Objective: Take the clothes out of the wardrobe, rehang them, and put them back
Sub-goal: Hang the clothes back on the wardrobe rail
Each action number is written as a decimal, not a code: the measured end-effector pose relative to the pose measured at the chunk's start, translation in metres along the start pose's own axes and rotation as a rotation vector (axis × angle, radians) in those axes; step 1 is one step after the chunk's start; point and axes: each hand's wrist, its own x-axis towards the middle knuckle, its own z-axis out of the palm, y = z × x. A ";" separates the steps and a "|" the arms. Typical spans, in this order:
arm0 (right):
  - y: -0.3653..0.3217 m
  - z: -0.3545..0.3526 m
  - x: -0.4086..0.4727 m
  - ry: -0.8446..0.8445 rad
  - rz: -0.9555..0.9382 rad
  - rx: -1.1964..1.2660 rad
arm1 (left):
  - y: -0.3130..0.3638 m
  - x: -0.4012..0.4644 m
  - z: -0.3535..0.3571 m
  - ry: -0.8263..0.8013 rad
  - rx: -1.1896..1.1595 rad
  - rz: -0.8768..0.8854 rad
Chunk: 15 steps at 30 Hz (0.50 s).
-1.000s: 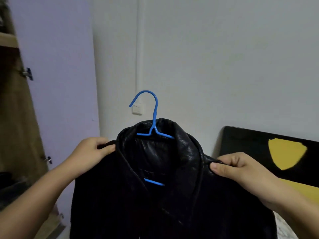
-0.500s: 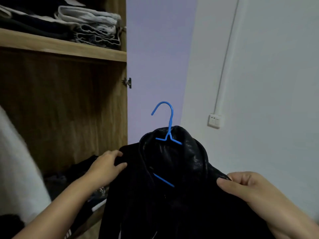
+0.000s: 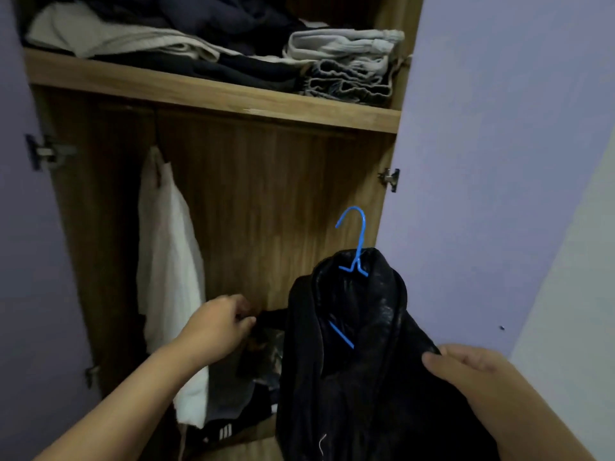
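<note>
we hold a black jacket (image 3: pixel 359 344) on a blue hanger (image 3: pixel 356 244) in front of the open wardrobe (image 3: pixel 266 211), at its right side beside the lilac door (image 3: pixel 482 161). our right hand (image 3: pixel 466 367) grips the jacket's right shoulder, thumb on top and fingers curled under. our left hand (image 3: pixel 216 324) pinches the dark left shoulder edge with curled fingers. the hanger's hook stands free above the collar. a white garment (image 3: pixel 166 277) hangs at the left inside. folded clothes (image 3: pixel 342 64) lie on the shelf (image 3: pixel 213 94) above.
</note>
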 end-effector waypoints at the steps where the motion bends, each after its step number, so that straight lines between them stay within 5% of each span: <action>1: -0.001 0.006 0.013 -0.022 -0.016 -0.017 | -0.003 0.004 -0.002 0.009 0.014 -0.021; 15: -0.059 0.140 0.180 -0.135 -0.096 0.039 | -0.097 0.105 -0.058 0.136 0.094 -0.139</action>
